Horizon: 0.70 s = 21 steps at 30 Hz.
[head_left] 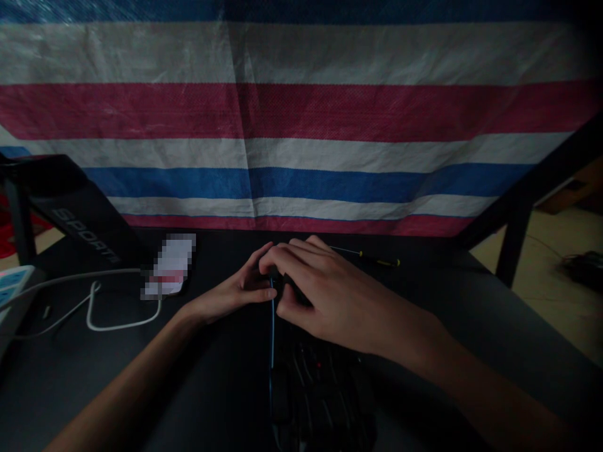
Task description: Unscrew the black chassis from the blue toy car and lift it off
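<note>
A dark, ribbed device (325, 402) with rounded, wheel-like sides and a small red light lies at the front middle of the table. A thin blue cable (272, 339) runs along its left side. My left hand (247, 285) is closed about the device's far left end, its thumb at the top of the blue cable. Over the same end, my right hand (306, 282) is bent with its fingers curled down and its thumb tucked in below. What lies between the fingers is mostly hidden and dark.
Behind my hands lies a yellow-and-black screwdriver (379, 258). A phone (172, 267) with a white cable (122, 328) sits at the left, near a black "SPORT" item (85, 220) and a white power strip (16, 289). A striped sheet (301, 113) hangs along the table's back edge.
</note>
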### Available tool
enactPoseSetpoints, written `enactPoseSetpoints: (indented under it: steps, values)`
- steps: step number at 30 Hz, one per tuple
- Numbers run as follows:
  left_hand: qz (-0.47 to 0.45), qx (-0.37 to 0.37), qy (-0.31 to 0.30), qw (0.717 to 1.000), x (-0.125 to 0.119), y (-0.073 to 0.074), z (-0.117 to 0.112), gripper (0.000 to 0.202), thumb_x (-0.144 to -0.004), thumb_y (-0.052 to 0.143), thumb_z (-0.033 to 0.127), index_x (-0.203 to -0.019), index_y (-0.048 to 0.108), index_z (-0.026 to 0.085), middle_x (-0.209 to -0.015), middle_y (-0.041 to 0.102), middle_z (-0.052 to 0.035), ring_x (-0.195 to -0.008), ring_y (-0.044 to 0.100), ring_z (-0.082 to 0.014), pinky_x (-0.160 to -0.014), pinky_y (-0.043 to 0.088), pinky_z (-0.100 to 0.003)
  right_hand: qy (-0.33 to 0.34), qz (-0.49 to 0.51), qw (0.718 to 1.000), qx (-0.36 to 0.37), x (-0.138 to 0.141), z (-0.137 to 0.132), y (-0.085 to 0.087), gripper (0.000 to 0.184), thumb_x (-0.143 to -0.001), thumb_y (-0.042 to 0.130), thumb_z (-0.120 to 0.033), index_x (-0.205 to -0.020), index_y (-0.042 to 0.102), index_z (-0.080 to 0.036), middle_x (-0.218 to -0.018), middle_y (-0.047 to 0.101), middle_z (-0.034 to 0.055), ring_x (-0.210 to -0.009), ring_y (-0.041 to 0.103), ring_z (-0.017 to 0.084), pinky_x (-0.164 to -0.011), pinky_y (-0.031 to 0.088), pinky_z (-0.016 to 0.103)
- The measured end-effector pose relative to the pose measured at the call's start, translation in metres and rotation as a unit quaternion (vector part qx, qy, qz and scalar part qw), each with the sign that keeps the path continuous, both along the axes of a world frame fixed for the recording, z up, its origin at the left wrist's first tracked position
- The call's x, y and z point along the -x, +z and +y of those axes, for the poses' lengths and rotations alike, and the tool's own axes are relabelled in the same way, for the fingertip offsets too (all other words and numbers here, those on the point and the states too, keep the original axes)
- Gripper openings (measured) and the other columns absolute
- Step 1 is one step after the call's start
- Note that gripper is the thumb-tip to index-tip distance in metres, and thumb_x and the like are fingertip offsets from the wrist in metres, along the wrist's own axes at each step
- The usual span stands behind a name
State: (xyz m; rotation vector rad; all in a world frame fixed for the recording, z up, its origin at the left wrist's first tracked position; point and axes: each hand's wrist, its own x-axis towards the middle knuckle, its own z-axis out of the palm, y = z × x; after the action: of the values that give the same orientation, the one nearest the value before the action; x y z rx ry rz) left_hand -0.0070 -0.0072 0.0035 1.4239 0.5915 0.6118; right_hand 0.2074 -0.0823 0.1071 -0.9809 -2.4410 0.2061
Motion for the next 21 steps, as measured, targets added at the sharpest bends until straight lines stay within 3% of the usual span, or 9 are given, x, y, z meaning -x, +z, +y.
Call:
enactPoseSetpoints:
  steps: [5,10,13,15,19,21]
  values:
    - [-0.012,0.01,0.001,1.0,-0.0009,0.0012,-0.0021,0.097,-0.086,0.08,0.028,-0.163,0.021,0.038,-0.166,0.038,-0.0099,-0.151,0.039,-0.0364,-0.125,0.029,-0.056,-0.042,-0.04,0.998,-0.011,0.0027,-0.0034,0.0016,0.017,-0.104,0.047,-0.024,-0.116,0.058,-0.017,-0.099,0.07,0.0055,-0.088,0.061,0.019,-0.091,0.042,0.036]
    - [-0.006,0.012,-0.003,1.0,0.0011,-0.0014,0.0003,0.1,-0.084,0.082,0.027,-0.163,0.022,0.038,-0.167,0.038,-0.0093,-0.152,0.037,-0.0381,-0.125,0.032,-0.053,-0.02,-0.005,1.0,-0.019,0.0029,-0.0044,0.0012,0.015,-0.094,0.055,-0.015,-0.109,0.055,-0.018,-0.107,0.068,0.0067,-0.098,0.059,0.02,-0.092,0.043,0.035]
    - [-0.011,0.023,-0.008,1.0,0.0008,-0.0011,-0.0002,0.1,-0.086,0.08,0.028,-0.164,0.019,0.038,-0.165,0.041,-0.0104,-0.15,0.04,-0.0371,-0.123,0.034,-0.054,-0.04,-0.009,0.999,-0.012,0.0001,-0.0021,0.0011,0.007,-0.101,0.052,-0.023,-0.103,0.057,-0.02,-0.093,0.066,0.003,-0.089,0.058,0.019,-0.087,0.042,0.035]
    - [-0.011,0.025,-0.007,1.0,0.0001,-0.0002,-0.0009,0.098,-0.088,0.079,0.027,-0.164,0.017,0.038,-0.164,0.043,-0.0108,-0.15,0.042,-0.0353,-0.123,0.034,-0.053,-0.041,-0.027,0.999,-0.002,-0.0013,-0.0007,0.0016,0.013,-0.105,0.048,-0.027,-0.101,0.058,-0.02,-0.085,0.065,0.0013,-0.083,0.057,0.018,-0.083,0.042,0.033]
    - [-0.004,0.019,-0.006,1.0,0.0001,-0.0004,0.001,0.101,-0.085,0.081,0.025,-0.164,0.019,0.038,-0.164,0.042,-0.0104,-0.152,0.037,-0.0367,-0.123,0.034,-0.052,0.003,-0.008,1.0,0.004,-0.0024,-0.0008,0.0037,0.009,-0.096,0.057,-0.016,-0.105,0.057,-0.018,-0.1,0.066,0.004,-0.096,0.059,0.018,-0.089,0.042,0.032]
    - [-0.003,0.017,-0.012,1.0,0.0008,-0.0014,0.0026,0.101,-0.085,0.082,0.026,-0.164,0.019,0.038,-0.164,0.042,-0.0108,-0.151,0.039,-0.0374,-0.122,0.035,-0.052,-0.021,-0.005,1.0,0.007,-0.0029,-0.001,0.0037,0.011,-0.097,0.056,-0.019,-0.107,0.058,-0.017,-0.101,0.067,0.0048,-0.097,0.06,0.019,-0.09,0.043,0.033]
